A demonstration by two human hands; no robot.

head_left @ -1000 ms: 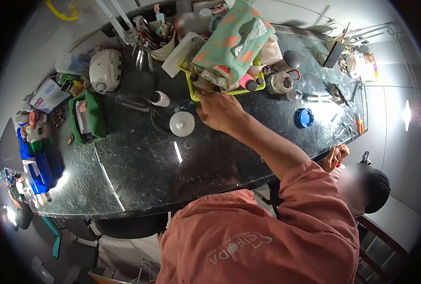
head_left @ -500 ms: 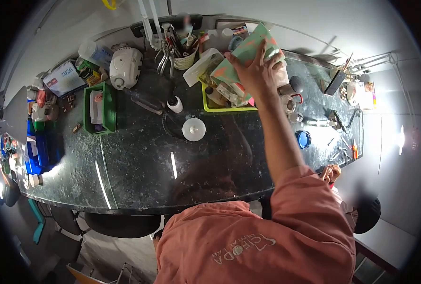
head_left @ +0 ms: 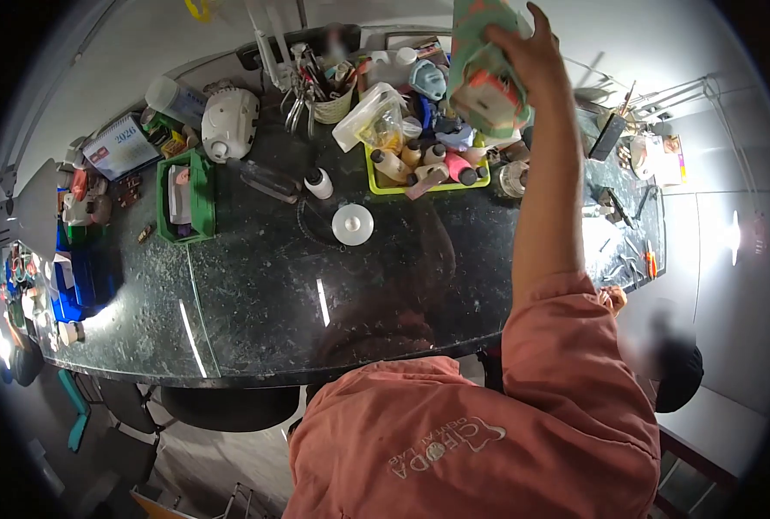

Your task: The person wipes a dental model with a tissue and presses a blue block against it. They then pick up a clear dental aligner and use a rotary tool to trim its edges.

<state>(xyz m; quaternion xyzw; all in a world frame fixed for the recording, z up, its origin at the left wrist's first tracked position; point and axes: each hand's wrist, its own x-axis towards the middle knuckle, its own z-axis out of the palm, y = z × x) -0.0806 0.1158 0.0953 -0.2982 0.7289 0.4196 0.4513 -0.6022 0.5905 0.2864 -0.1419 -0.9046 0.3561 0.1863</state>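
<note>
My right hand [head_left: 536,56] is raised at the back of the bench. Its fingers grip a green, orange-patched piece [head_left: 471,39] that looks like a folded wrap or box. A reddish and beige part shows at its lower end; I cannot make out what that is. Just below and left of it sits a yellow-green tray [head_left: 420,184] holding several small bottles, among them a pink bottle [head_left: 460,169]. A clear plastic bag [head_left: 385,121] lies over the tray's left side. My left hand is out of view.
A white bottle [head_left: 318,182] and a small white dish [head_left: 352,225] stand mid-bench. Leftward are a green bin [head_left: 186,232] and a white machine [head_left: 229,123]. A basket of tools [head_left: 333,108] stands behind. Another person's hand [head_left: 612,299] is at the right edge.
My right hand has lifted the green patterned piece up and back, off the tray, and tilted it upright. The bottles and a pale blue item beneath now show.
</note>
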